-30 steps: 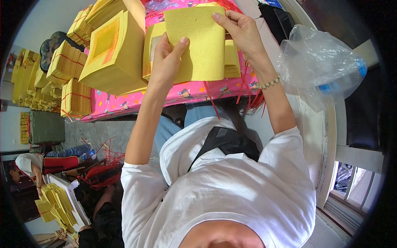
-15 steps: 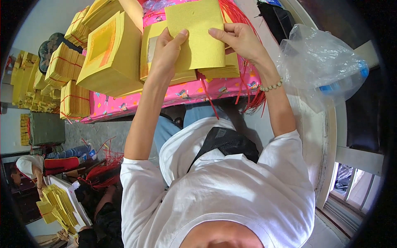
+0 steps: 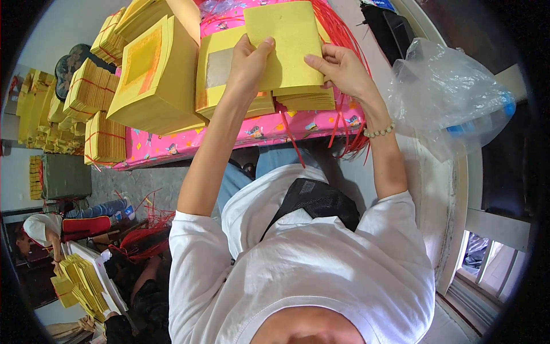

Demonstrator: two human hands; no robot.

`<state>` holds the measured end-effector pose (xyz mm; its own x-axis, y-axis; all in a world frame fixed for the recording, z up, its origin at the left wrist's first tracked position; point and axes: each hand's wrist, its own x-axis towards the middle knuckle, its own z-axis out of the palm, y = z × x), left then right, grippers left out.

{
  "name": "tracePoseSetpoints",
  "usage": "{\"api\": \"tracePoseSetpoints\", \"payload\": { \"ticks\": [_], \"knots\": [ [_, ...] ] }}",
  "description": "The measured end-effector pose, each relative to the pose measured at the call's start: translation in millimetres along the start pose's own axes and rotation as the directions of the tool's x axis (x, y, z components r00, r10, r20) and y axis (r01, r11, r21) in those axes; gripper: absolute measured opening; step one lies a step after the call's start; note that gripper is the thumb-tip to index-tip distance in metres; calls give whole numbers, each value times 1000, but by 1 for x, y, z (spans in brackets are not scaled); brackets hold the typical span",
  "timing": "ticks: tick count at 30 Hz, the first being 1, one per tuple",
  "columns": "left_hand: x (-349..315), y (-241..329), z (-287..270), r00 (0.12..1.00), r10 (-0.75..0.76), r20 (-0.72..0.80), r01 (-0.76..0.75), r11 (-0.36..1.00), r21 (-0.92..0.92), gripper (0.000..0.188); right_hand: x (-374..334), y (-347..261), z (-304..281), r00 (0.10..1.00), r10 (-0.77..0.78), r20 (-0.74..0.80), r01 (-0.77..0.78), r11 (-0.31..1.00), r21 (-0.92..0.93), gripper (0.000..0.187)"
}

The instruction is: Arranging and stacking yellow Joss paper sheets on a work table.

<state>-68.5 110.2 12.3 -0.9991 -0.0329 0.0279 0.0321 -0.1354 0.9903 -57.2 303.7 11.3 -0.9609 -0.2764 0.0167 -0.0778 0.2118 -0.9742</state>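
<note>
Both hands hold a yellow sheet of coarse paper (image 3: 289, 43) over the table. My left hand (image 3: 247, 69) is closed on its left edge, thumb on top. On the right edge, my right hand (image 3: 345, 70) pinches with the thumb in front and fingers behind. Whether the sheet is single or folded I cannot tell. Beneath my left hand lies a yellow paper stack with a silvery patch (image 3: 219, 67). Another yellow paper stack (image 3: 303, 101) sits below the sheet's lower edge. To the left rises a tall yellow paper stack (image 3: 163, 94) with an orange-bordered print on top.
A pink patterned cloth (image 3: 166, 148) covers the table. Red strips (image 3: 344, 28) hang at its right side. Tied yellow bundles (image 3: 90, 89) stand far left. A clear plastic bag (image 3: 447, 97) and a black bag (image 3: 387, 28) lie right. Other people (image 3: 43, 229) work at lower left.
Both hands have shifted slightly right with the yellow sheet, uncovering more of the silvery patch on the stack below. The right hand now holds nearer the sheet's lower right corner.
</note>
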Motion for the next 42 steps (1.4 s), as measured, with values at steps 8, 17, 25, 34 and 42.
{"api": "tracePoseSetpoints", "payload": {
  "ticks": [8,17,25,34,42],
  "knots": [
    [21,-41,19,956,277,-92,-179,805,565,36,0,29,-12,997,42,-59,-51,988,-146,33],
    [16,-70,42,981,192,-3,-115,595,795,33,-1,69,-15,981,-40,-188,-55,878,-475,46],
    [22,-78,44,989,139,-44,-46,587,808,38,16,58,-14,921,-291,-260,40,732,-680,51],
    [20,-81,42,988,156,13,-101,567,817,45,40,123,-12,970,-242,8,164,633,-756,54],
    [-21,-83,44,809,464,359,-510,252,822,56,40,136,-16,957,-289,18,205,630,-749,51]
  ]
}}
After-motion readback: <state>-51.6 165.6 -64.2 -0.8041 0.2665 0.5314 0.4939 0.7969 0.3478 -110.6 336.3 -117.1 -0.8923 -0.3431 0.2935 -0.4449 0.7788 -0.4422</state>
